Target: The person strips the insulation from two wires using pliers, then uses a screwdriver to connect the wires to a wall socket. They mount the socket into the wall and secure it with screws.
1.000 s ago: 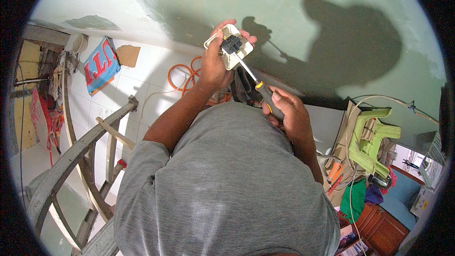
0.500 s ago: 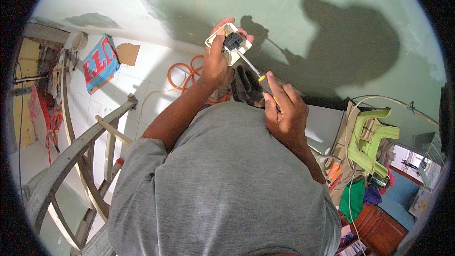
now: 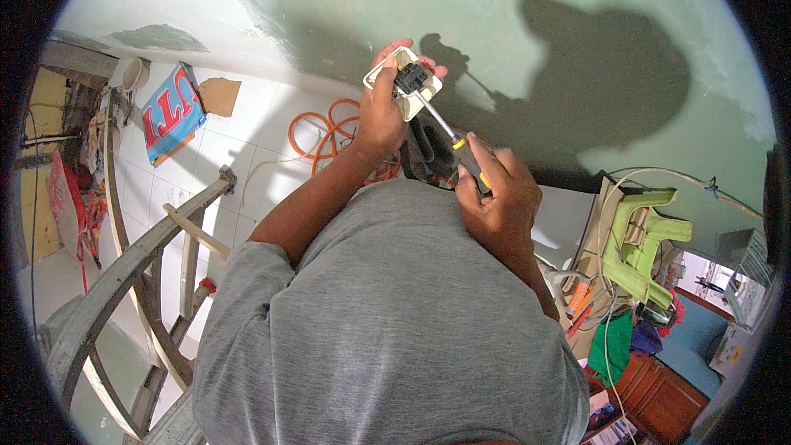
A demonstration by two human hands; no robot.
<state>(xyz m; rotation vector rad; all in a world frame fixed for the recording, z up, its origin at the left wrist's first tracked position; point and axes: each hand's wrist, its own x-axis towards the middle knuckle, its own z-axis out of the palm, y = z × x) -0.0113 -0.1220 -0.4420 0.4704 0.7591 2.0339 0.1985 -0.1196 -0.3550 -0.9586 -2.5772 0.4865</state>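
My left hand (image 3: 381, 115) is closed on a white plastic plate (image 3: 408, 110) with a black switch or socket module (image 3: 412, 77) on it, raised in front of the green wall near the top centre. My right hand (image 3: 496, 189) grips a screwdriver (image 3: 462, 151) by its black and yellow handle. The steel shaft runs up to the lower side of the black module. Whether the tip sits in a screw is too small to tell.
A wooden ladder (image 3: 185, 214) stands at left on white floor tiles (image 3: 169, 184). An orange hose (image 3: 301, 120) and a blue banner (image 3: 173, 111) lie beyond. Right are a green plastic stool (image 3: 638, 239), cables (image 3: 725, 199), cloths and a wooden cabinet (image 3: 659, 387).
My right fingers have shifted from wrapping under the handle to lying over its top. The plate dips slightly down and right since half a second ago.
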